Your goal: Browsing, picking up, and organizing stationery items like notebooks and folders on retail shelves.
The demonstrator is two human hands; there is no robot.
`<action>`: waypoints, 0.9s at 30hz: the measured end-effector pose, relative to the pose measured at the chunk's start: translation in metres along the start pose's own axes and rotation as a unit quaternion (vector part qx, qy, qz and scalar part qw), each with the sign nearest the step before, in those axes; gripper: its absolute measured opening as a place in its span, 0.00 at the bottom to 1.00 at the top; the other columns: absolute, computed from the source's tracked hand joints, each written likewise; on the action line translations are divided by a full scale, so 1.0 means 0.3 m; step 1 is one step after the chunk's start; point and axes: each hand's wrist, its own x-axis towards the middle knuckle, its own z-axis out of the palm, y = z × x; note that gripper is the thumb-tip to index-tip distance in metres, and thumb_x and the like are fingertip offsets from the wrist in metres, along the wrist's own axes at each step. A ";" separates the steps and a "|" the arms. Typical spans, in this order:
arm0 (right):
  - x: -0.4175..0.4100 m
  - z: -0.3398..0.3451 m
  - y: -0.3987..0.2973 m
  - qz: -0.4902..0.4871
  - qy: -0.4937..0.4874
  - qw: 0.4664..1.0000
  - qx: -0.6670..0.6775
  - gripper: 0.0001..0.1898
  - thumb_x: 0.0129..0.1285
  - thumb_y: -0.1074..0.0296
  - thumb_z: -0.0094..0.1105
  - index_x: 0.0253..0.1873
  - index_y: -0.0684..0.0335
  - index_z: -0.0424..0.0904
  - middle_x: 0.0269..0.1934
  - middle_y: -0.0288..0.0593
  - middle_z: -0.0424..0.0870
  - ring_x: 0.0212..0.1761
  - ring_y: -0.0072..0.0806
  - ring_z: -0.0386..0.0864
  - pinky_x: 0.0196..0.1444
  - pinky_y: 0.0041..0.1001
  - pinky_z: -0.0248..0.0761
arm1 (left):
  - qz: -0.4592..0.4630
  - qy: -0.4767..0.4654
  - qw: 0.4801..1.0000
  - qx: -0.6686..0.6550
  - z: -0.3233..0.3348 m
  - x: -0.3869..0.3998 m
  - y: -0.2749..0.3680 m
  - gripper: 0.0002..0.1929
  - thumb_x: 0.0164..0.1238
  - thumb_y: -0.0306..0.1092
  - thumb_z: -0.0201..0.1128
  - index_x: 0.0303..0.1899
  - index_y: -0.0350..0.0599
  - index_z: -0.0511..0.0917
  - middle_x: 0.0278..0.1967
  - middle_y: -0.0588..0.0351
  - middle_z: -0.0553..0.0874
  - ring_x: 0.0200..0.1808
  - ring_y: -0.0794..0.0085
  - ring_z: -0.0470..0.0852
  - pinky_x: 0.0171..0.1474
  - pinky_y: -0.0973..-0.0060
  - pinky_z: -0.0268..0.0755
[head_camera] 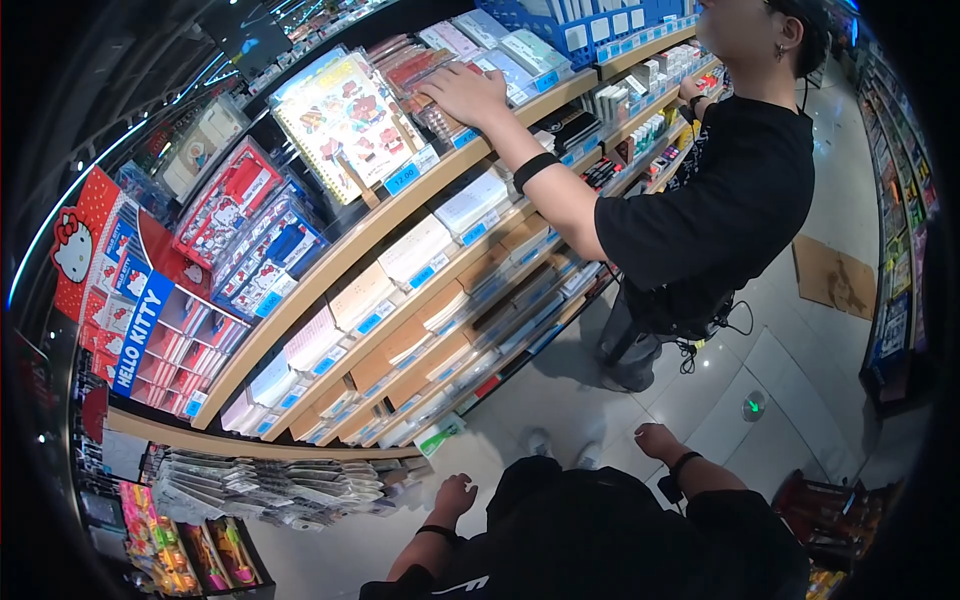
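Note:
My left hand (456,495) hangs low over the tiled floor, fingers loosely bent, with nothing seen in it. Near the end of the hanging packets, it touches nothing. My right hand (657,441) is held out over the floor, its fingers curled; whether they are fully closed on nothing does not show. In front stands a store shelf (337,262) with stacked notebooks (416,251) and blue price tags. On its top tier are a spiral notebook with bear stickers (346,124) and Hello Kitty boxes (232,187). Another person's hand (469,94) rests on packets beside the spiral notebook.
A person in a black T-shirt (712,187) stands at the shelf, front right. A flat cardboard piece (836,277) lies on the floor behind them. Another shelf (896,225) lines the right side. Hanging packets (262,484) and bright toys (161,540) are at lower left.

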 end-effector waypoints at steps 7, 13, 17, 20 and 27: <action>0.104 -0.051 -0.106 -0.014 -0.028 0.999 0.027 0.17 0.71 0.56 0.63 0.58 0.56 0.90 0.53 0.52 0.93 0.58 0.51 0.89 0.66 0.43 0.80 | 0.011 -0.080 0.994 0.067 -0.021 0.067 0.031 0.22 0.74 0.51 0.68 0.58 0.47 0.85 0.52 0.42 0.91 0.58 0.46 0.89 0.62 0.53 0.82; 0.078 -0.057 -0.022 0.060 -0.045 0.997 -0.021 0.17 0.71 0.54 0.64 0.58 0.54 0.91 0.54 0.52 0.93 0.60 0.51 0.88 0.66 0.43 0.80 | 0.015 -0.128 0.989 0.077 -0.018 0.202 -0.034 0.24 0.73 0.54 0.68 0.59 0.48 0.84 0.55 0.41 0.91 0.61 0.43 0.87 0.64 0.50 0.80; 0.083 -0.071 0.020 0.116 -0.052 0.992 -0.020 0.17 0.71 0.54 0.65 0.57 0.53 0.91 0.51 0.51 0.94 0.57 0.50 0.89 0.64 0.42 0.82 | 0.029 -0.121 0.990 0.061 -0.061 0.311 -0.031 0.24 0.74 0.54 0.69 0.59 0.46 0.85 0.53 0.38 0.91 0.58 0.41 0.89 0.62 0.51 0.82; 0.106 -0.084 0.007 0.117 -0.039 0.992 -0.017 0.17 0.71 0.54 0.65 0.58 0.54 0.91 0.52 0.52 0.93 0.57 0.50 0.89 0.64 0.43 0.82 | 0.065 -0.096 0.990 0.077 -0.124 0.406 0.024 0.23 0.74 0.53 0.69 0.59 0.47 0.85 0.53 0.41 0.91 0.58 0.45 0.89 0.62 0.53 0.82; 0.229 -0.228 -0.321 0.043 0.032 0.999 0.008 0.17 0.71 0.58 0.66 0.58 0.58 0.90 0.50 0.52 0.93 0.56 0.50 0.90 0.62 0.43 0.83 | 0.252 0.090 0.963 -0.028 -0.412 0.576 0.291 0.17 0.73 0.43 0.70 0.56 0.45 0.84 0.55 0.45 0.88 0.58 0.46 0.86 0.63 0.52 0.80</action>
